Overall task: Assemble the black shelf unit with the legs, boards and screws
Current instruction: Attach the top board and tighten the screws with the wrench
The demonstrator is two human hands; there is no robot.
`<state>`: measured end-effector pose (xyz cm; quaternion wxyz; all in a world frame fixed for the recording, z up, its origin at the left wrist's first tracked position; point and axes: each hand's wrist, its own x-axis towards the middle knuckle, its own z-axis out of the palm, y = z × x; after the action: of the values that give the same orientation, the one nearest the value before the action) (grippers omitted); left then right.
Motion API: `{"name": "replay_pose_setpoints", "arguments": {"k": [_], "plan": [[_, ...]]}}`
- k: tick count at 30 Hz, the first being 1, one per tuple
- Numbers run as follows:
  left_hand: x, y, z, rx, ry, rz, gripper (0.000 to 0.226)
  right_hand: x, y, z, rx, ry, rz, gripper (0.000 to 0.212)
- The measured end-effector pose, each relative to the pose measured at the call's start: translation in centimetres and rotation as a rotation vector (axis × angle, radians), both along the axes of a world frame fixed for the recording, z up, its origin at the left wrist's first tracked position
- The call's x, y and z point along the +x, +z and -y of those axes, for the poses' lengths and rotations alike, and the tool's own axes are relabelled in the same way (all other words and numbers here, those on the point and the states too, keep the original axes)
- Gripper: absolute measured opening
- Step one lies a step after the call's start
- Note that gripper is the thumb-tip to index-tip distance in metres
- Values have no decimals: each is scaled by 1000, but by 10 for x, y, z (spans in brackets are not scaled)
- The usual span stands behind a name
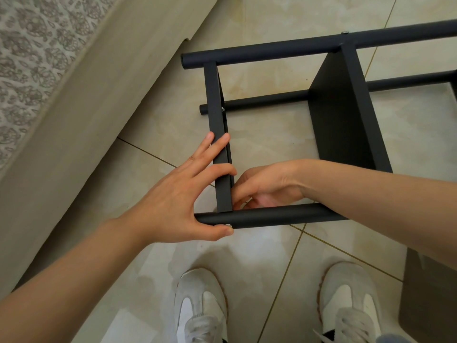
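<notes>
With the far legs (272, 49) seemingly attached, I am fastening the near leg (272, 216) of the shelf unit (346, 115) lying on the floor (259, 258): left hand (173, 194) splayed, thumb pressing the screw (228, 226); right hand (267, 186) curled behind the joint, contents indeterminate.

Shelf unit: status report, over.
Left hand flat on end board, thumb on screw in near leg. Right hand curled inside the joint, grip hidden. Nothing blocking.

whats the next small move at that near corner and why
Probably press the screw further into the near leg with the left hand, whose thumb rests on its head, while the right hand, tucked inside the corner, steadies the board. The board's end meets the leg exactly there, so that joint looks unfinished.
</notes>
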<state>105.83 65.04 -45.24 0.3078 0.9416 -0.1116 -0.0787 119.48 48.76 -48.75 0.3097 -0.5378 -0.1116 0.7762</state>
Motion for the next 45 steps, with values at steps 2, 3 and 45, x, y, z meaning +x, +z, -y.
{"name": "replay_pose_setpoints", "arguments": {"k": [2,3,45], "plan": [[0,0,0,-2,-1,0,75,3,1,2,-2,-21,-11,20],[1,0,1,-3,-1,0,75,4,2,3,-9,-22,-3,24],[-2,2,1,-20,3,-2,73,0,-3,1,7,1,-6,18]]}}
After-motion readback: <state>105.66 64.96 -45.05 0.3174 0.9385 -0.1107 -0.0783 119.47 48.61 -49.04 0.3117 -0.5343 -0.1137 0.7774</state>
